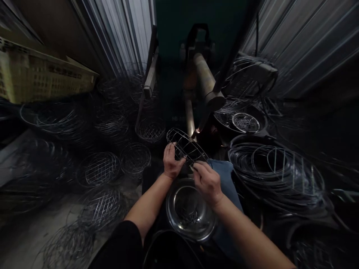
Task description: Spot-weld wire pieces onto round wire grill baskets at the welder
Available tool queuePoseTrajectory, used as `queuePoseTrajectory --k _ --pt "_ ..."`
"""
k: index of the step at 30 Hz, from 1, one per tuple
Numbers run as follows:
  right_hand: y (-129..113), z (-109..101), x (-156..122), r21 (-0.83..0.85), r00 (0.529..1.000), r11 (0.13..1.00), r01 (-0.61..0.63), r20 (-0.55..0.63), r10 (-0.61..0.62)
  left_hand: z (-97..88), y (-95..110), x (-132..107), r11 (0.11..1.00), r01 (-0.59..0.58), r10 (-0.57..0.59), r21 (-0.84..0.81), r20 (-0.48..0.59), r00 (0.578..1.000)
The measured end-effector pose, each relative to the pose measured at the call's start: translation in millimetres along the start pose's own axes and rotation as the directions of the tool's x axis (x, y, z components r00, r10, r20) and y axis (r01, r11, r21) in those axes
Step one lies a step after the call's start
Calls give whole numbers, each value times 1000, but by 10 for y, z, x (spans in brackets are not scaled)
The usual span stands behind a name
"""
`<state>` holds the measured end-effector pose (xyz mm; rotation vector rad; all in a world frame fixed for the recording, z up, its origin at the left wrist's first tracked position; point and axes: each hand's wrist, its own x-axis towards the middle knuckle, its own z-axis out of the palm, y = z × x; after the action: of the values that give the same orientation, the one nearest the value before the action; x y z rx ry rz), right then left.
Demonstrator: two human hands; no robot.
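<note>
Wire ends could prick here: left hand (171, 161) and right hand (208, 182) each hold the wire cage (186, 147) in a pinched grip on thin strands. A slip could drop it onto the steel bowl (190, 213) beneath.

I count one left hand (171, 161), one right hand (208, 183), one dark wire mesh dome (186, 145), one shiny round steel bowl (190, 211), one yellow slotted plastic crate (42, 76), and at least five loose wire domes (98, 168) on the floor (17, 246).

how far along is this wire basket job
Looks done: several mesh baskets lie on the floor at left. In hand: the left hand and right hand grip one wire basket above a steel bowl. Likely left: a big pile of plain wire rings on the right.
</note>
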<state>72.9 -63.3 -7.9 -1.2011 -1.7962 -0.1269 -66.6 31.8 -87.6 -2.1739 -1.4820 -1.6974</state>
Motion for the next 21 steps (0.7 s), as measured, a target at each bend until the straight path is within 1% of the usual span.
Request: queuePoseTrajectory --k 1,3,4,5,6,7,8,9,10,11,12,13,15,17,21 --pt "23 -55 -6 42 1000 999 -17 -1 17 6 -6 11 1000 -13 13 4 -9 1000" --pt "108 -180 10 107 995 992 -73 -54 79 27 -10 29 999 -48 48 7 -34 998" --pt "176 -237 34 122 987 983 -134 -76 143 43 -9 39 998 -65 65 7 -45 997" --pt "260 -284 70 138 970 966 -219 -73 231 65 -6 50 997 -77 77 5 -54 996" --pt "356 -317 113 166 941 931 -326 -35 336 90 -1 63 997 -83 83 -2 -60 995" --pt "459 -336 162 209 897 874 -439 47 440 116 3 78 996 -86 85 -14 -64 994" --pt "562 -342 211 272 842 797 -539 141 521 143 8 94 996 -89 87 -30 -68 994" --pt "658 -338 256 335 786 712 -617 228 575 168 12 111 995 -94 91 -44 -72 993" --pt "741 -328 294 397 742 629 -668 289 605 190 13 128 993 -101 96 -54 -80 992" --pt "808 -315 322 447 708 559 -698 321 628 209 14 143 992 -109 104 -56 -89 991" --pt "858 -302 343 480 684 507 -716 337 647 225 13 158 992 -118 112 -53 -96 989" --pt "894 -291 356 503 668 472 -724 340 662 240 11 173 991 -123 118 -47 -100 988" --pt "935 -276 370 535 649 430 -728 333 684 273 8 203 991 -128 124 -42 -96 988" --pt "962 -266 384 551 639 416 -723 307 705 318 5 236 991 -124 120 -52 -77 990" --pt "1032 -234 427 539 637 448 -713 231 736 441 -7 287 991 -110 105 -82 -64 992"
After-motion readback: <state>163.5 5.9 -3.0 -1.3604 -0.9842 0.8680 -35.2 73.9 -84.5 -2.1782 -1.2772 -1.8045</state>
